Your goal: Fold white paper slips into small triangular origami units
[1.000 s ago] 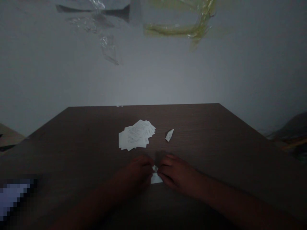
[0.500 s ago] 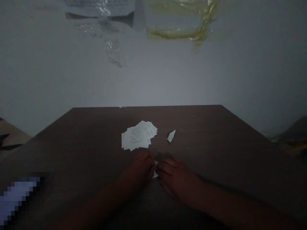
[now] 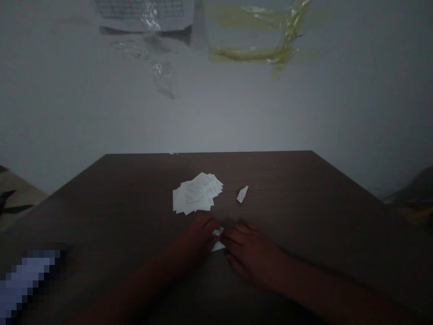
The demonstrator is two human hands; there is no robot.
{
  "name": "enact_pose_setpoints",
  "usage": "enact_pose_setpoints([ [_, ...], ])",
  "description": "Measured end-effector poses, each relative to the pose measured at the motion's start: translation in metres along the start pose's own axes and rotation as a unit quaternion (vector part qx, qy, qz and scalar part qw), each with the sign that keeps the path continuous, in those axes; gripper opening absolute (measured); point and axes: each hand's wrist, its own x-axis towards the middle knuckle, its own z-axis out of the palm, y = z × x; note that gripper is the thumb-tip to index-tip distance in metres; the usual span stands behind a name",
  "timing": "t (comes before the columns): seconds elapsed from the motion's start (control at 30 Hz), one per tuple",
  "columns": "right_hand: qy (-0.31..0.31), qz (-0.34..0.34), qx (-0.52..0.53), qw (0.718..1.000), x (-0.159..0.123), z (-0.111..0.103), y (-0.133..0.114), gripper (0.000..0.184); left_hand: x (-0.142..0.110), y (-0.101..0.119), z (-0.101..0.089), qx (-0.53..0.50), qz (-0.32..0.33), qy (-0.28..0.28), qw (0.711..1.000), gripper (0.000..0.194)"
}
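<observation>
Near the front of the dark wooden table, a small piece of white paper (image 3: 218, 245) sits between my two hands, partly folded and mostly covered by fingers. My left hand (image 3: 202, 235) grips its left side, fingers bent and closed. From the right, my right hand (image 3: 248, 249) has its fingertips closed on the paper's other side. Just beyond my hands lies a spread pile of printed paper slips (image 3: 198, 193). To the right of that pile rests a small folded piece of paper (image 3: 242, 194).
The brown table (image 3: 304, 194) reaches back to a pale wall (image 3: 237, 113) with tape and plastic stuck on it. A pixelated bright object (image 3: 27, 277) lies at the left front. Dark items (image 3: 414, 189) stand beyond the table's right edge.
My fingers have shifted on the small paper, which was briefly more covered and now shows a little more. The whole view has moved slightly; the pile and folded piece lie as before.
</observation>
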Motion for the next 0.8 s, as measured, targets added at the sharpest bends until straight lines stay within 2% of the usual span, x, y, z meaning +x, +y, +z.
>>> enact_pose_setpoints([
  [0.13,0.004,-0.007,-0.014,1.0,0.0,0.001,0.0,0.028,-0.002,0.002,-0.009,-0.025,-0.033,0.011,0.999,0.033],
  [0.4,0.002,-0.012,-0.002,1.0,0.0,-0.001,0.003,0.021,-0.012,-0.008,-0.032,-0.033,0.023,-0.02,0.999,0.038],
  [0.6,-0.017,-0.012,-0.021,1.0,0.001,-0.001,0.001,0.028,-0.013,-0.009,-0.034,-0.037,0.033,-0.031,0.998,0.04],
  [0.8,-0.001,0.026,-0.065,0.998,-0.001,-0.009,0.008,0.017,-0.015,-0.013,-0.035,-0.033,0.031,-0.041,0.998,0.049],
])
